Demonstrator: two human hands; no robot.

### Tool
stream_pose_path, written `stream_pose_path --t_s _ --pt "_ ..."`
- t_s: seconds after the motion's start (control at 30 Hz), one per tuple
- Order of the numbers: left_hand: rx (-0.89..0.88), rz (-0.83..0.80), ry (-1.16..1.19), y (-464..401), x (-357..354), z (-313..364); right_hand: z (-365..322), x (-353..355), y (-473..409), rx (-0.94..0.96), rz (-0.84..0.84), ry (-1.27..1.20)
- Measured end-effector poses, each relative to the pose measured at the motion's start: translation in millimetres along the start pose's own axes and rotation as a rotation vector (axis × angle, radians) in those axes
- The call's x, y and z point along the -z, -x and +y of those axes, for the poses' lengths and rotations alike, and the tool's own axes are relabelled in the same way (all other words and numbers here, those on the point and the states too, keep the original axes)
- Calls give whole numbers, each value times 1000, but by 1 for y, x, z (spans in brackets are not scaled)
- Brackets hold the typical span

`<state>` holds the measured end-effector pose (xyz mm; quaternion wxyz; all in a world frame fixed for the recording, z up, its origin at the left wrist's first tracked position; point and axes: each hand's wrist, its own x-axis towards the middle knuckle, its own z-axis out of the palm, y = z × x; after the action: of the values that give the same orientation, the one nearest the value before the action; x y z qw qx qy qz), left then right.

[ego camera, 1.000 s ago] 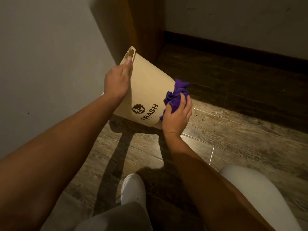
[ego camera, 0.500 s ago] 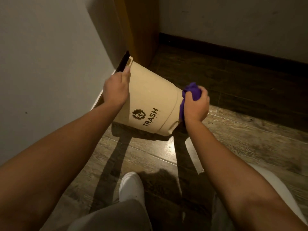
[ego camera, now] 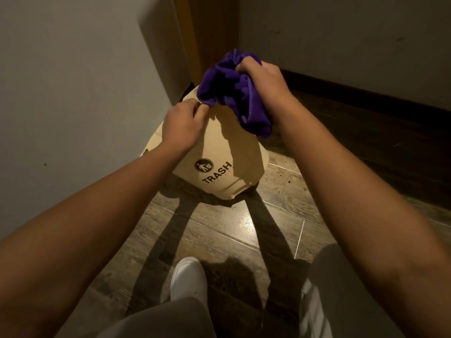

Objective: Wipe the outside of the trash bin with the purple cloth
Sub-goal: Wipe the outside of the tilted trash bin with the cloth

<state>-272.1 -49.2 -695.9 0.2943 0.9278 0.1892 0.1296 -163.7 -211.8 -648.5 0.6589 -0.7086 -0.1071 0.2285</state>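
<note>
- One head-worn view only, looking forward and steeply down along both forearms.
- Close in: the trash bin (ego camera: pixel 227 152) sits mid-frame, the floor (ego camera: pixel 219 230) below, a white shoe (ego camera: pixel 186 276) near the bottom edge.

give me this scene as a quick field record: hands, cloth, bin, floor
left hand: pinches a corner of the purple cloth, over the upper part of the trash bin
right hand: grips the bunched purple cloth, raised above the bin
purple cloth: crumpled, hanging between both hands, lower folds in front of the bin's upper side
trash bin: beige, tilted in the corner, TRASH label facing the camera
floor: wood-look planks, arm shadows across them
white shoe: on the floor below the bin
</note>
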Motion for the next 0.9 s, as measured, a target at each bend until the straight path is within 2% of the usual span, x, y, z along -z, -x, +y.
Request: stream_pose_path --t_s 0.2,0.33,0.43,0.53,0.63,0.7,0.8,0.9 --pt "-92 -89 132 11 3 9 11 2 -12 -202 -67 98" --pt "-150 -210 131 15 5 4 15 5 -12 -186 -21 193" --pt "-166 -304 113 21 12 -19 14 15 -14 -215 -41 175" --pt "-126 -306 128 34 19 -45 14 29 -19 -270 -52 113" --pt "-193 -269 58 43 12 -54 16 29 -22 -267 -42 97" --pt "-222 -241 24 41 6 -50 21 27 -22 -216 43 41" --pt "-221 -192 2 34 1 -47 34 28 -17 -100 285 -85" --pt "-246 -160 -11 28 -5 -47 59 33 -5 -35 522 -61"
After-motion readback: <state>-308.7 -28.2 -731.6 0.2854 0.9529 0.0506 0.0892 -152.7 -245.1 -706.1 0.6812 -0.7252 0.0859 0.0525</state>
